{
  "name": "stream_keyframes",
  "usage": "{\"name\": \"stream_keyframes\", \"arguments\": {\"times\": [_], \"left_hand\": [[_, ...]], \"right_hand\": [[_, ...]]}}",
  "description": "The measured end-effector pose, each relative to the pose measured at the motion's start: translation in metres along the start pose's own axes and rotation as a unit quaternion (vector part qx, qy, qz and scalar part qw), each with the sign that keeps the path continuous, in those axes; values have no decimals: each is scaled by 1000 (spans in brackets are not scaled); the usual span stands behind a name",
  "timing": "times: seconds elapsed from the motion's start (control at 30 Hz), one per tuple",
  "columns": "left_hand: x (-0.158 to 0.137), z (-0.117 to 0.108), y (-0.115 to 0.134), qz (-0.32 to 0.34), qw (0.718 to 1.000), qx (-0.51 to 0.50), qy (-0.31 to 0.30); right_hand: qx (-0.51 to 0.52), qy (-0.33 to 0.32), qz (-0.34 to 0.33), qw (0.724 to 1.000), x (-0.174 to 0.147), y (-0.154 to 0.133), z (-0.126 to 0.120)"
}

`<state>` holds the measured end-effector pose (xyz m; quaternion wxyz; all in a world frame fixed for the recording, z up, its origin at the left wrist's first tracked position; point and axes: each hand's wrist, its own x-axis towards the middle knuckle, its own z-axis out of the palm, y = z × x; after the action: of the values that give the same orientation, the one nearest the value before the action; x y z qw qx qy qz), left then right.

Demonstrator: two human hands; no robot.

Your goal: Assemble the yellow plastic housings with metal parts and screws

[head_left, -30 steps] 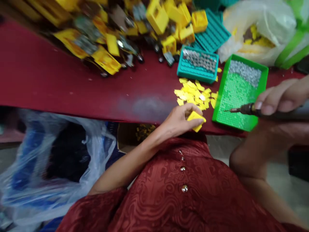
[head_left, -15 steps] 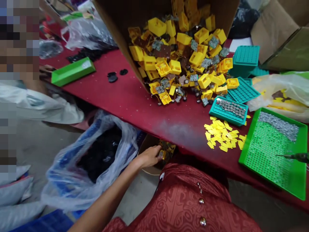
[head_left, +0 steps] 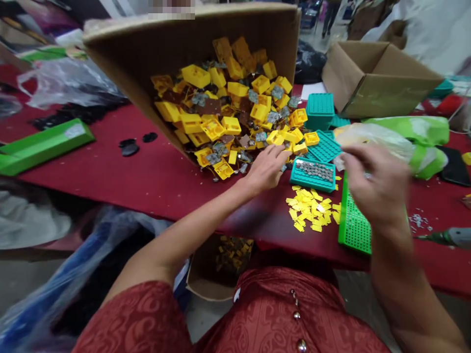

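In the head view, the left hand [head_left: 268,166], fingers bent, is at the near right edge of heaped yellow box-shaped plastic housings [head_left: 231,126], which lie mostly to its far left, long axes at mixed angles, in a brown cardboard box [head_left: 125,68]. The blurred right hand [head_left: 380,184], farther from them, is over a bright-green perforated plastic tray [head_left: 353,230]. The hands are apart; whether either grips anything I cannot tell. Between them sits a ridged teal plastic tray [head_left: 309,183] with round silvery discs [head_left: 314,170]
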<state>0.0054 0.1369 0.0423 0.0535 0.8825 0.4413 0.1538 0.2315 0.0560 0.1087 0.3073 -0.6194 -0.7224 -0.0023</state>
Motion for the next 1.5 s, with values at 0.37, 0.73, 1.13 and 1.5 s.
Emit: {"name": "stream_keyframes", "arguments": {"times": [0.37, 0.73, 1.13, 1.5], "left_hand": [[41, 14, -20, 85, 976, 176, -98], [-23, 1, -61, 75, 982, 163, -55], [-54, -13, -39, -19, 997, -76, 16], [-96, 11, -15, -121, 904, -407, 58]], "right_hand": [[-135, -265, 185, 937, 99, 2, 113], [-99, -290, 43, 951, 75, -29, 119], [169, -322, -32, 931, 71, -31, 100], [324, -301, 43, 896, 6, -35, 89]]}}
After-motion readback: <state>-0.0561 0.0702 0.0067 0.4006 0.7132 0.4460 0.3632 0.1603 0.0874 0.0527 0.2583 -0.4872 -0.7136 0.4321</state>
